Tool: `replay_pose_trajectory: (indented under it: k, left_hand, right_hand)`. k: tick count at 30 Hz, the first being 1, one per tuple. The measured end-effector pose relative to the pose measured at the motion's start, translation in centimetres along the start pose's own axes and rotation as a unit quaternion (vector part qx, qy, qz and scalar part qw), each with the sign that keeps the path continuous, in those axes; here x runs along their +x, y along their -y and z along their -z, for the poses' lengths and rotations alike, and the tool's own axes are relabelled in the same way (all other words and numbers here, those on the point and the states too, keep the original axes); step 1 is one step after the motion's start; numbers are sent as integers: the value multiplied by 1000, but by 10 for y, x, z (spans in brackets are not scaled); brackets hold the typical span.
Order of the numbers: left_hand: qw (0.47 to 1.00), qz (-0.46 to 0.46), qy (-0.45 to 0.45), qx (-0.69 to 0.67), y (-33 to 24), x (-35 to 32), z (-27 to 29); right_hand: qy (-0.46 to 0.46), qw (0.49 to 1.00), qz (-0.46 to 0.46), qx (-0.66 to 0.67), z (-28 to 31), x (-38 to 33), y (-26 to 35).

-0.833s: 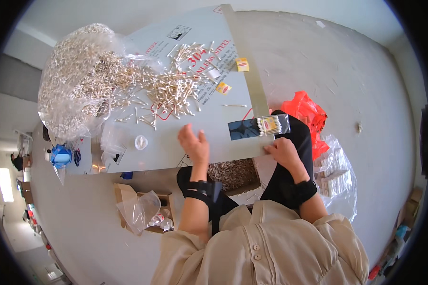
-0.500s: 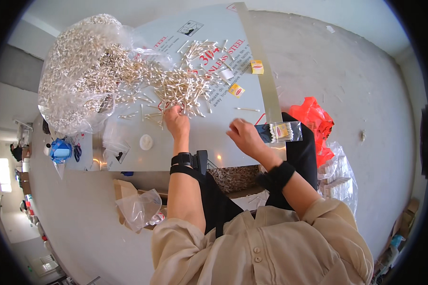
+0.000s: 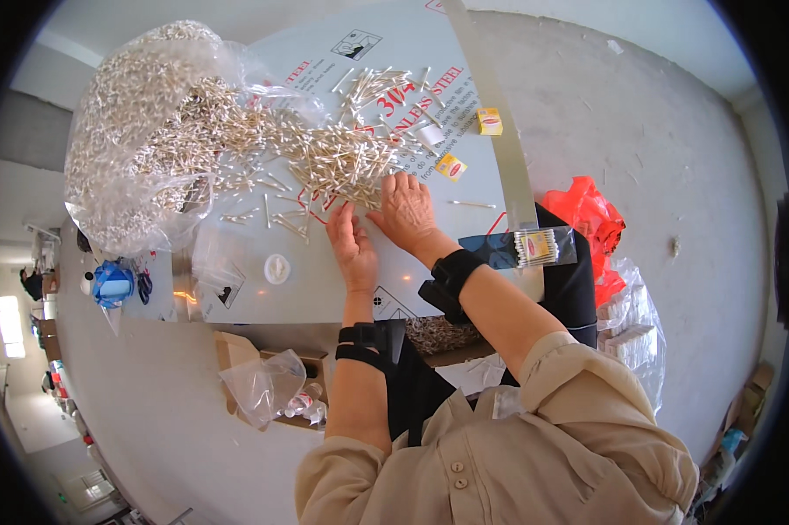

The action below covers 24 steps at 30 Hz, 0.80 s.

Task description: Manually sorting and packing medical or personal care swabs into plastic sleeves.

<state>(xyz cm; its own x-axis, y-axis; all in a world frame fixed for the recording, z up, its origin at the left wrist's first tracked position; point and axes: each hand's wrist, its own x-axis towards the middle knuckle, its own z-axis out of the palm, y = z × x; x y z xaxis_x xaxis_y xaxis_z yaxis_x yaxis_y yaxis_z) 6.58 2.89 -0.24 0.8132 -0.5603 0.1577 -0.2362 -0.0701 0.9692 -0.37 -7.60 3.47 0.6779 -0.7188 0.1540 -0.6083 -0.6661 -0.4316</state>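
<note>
A loose pile of cotton swabs (image 3: 338,162) lies on the table, spreading out of a large clear plastic bag (image 3: 132,140). My right hand (image 3: 406,214) rests palm down at the pile's near edge. Its fingers reach onto the swabs, the thumb apart. Just left of it, my left hand (image 3: 352,247) is half cupped at the same edge, fingers bent and thumb apart; no swab shows in it. To the right, a small clear packet of swabs with a yellow label (image 3: 534,247) lies over the table's edge. A single swab (image 3: 471,204) lies apart.
Two small yellow boxes or cards (image 3: 490,122) (image 3: 450,167) are at the table's right. A round white lid or dish (image 3: 276,269) and clear bags (image 3: 215,262) lie near the front left. A red plastic bag (image 3: 587,223) is beside my leg, an open carton (image 3: 237,367) below.
My right hand has moved left from beside the packet to the pile's near edge. My left hand has drawn back slightly and turned beside it. The view has shifted a little.
</note>
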Motion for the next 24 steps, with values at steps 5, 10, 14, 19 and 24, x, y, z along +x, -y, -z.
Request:
replay_pose_trajectory:
  k: [5,10,14,19,24]
  left_hand:
    - [902,-250,83,342,-13,23,-4]
    - [888,-253,119,366,-8,36,-7]
    - [885,-282,72,365,-1,33,-4]
    - [889,-277,64,358,-15,17,1]
    - [862,-299,226,342,-34,-31,-3]
  right_hand:
    - [-47,993,104,-20,-19,6,-6]
    - [-71,991,116,-2,-18,3,-22]
    - [-85,985,152,-3,-2,-21,-45]
    - [-66,975,213,1,32,-67,-71]
    - [-42,972,231,22,40,-93,-80]
